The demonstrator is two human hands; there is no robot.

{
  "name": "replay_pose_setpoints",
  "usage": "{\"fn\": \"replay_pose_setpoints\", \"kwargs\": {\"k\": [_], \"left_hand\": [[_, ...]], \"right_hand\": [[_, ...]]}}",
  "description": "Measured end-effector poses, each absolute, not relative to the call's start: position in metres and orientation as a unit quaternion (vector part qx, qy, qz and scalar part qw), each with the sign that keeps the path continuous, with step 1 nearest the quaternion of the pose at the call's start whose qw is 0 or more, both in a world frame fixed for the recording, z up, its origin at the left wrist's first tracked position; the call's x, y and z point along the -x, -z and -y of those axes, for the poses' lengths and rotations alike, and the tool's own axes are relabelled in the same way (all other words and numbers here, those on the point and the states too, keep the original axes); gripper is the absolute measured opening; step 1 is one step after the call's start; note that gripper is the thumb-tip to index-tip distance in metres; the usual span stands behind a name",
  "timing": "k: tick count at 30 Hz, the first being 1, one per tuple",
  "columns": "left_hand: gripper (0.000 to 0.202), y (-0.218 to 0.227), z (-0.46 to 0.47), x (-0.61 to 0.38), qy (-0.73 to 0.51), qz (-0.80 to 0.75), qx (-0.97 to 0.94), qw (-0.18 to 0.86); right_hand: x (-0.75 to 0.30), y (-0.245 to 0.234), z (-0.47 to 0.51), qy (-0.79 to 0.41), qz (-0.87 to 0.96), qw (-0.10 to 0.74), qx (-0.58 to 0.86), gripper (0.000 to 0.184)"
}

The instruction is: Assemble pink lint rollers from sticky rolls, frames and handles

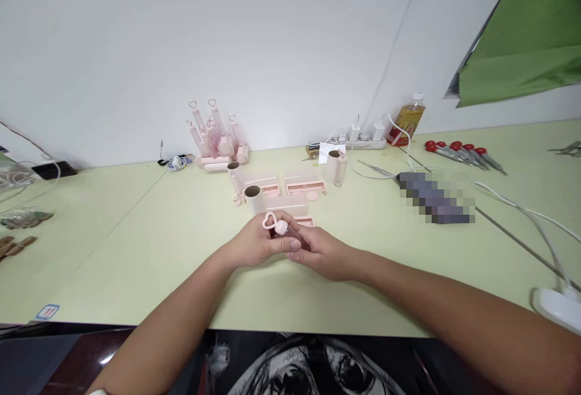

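My left hand [254, 242] and my right hand [327, 253] meet over the near middle of the table. Their fingers are closed around a see-through pink tube with a pink cap and heart-shaped loop [281, 227]. The loop points up and left, and fingers hide much of the tube. Just beyond my hands lie pink trays with clear covers [285, 202], partly hidden by them. A pale roll with a brown core [253, 195] stands behind my left hand. Another roll [233, 171] is farther back, and a third roll [333, 162] stands at the right beside a small clear tube [340, 171].
Several pink heart-topped tubes [215, 135] stand against the wall. At the right are red-ended tools [463, 153], a drink bottle [411, 120], a power strip [363, 142], a blurred dark object [436, 198] and white cables [521, 201]. Coiled cable [176, 163] sits at back left.
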State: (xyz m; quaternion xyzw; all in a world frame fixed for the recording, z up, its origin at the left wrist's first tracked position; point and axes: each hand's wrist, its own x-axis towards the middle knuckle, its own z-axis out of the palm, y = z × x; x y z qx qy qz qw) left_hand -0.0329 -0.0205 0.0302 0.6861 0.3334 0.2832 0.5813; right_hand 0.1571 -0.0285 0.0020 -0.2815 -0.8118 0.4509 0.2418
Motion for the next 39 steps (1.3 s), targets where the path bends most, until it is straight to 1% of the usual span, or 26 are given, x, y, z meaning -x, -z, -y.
{"fn": "replay_pose_setpoints", "kwargs": {"k": [5,7,9,12,15,24,34,39], "left_hand": [[0.027,-0.041,0.022,0.040,-0.275,-0.350,-0.700,0.559],[0.026,-0.052,0.021,0.052,-0.277,-0.385,-0.714,0.516],[0.026,-0.064,0.018,0.068,-0.294,-0.445,-0.719,0.446],[0.028,-0.074,0.011,0.090,-0.309,-0.534,-0.694,0.372],[0.029,-0.071,0.004,0.100,-0.318,-0.582,-0.669,0.336],[0.026,-0.047,-0.008,0.089,-0.296,-0.613,-0.665,0.307],[0.028,-0.040,-0.009,0.087,-0.287,-0.623,-0.670,0.283],[0.031,-0.037,-0.011,0.089,-0.285,-0.626,-0.667,0.287]], "right_hand": [[-0.158,0.000,0.030,-0.449,0.815,0.221,0.293,0.039],[-0.159,0.000,0.031,-0.445,0.816,0.196,0.312,0.043],[-0.160,-0.001,0.031,-0.444,0.818,0.159,0.328,0.045],[-0.161,-0.001,0.030,-0.433,0.828,0.120,0.335,0.042],[-0.162,0.000,0.030,-0.421,0.838,0.107,0.330,0.038],[-0.160,-0.001,0.029,-0.411,0.841,0.103,0.337,0.031],[-0.160,0.003,0.028,-0.402,0.848,0.115,0.325,0.024],[-0.160,0.002,0.028,-0.400,0.849,0.113,0.325,0.021]]}}
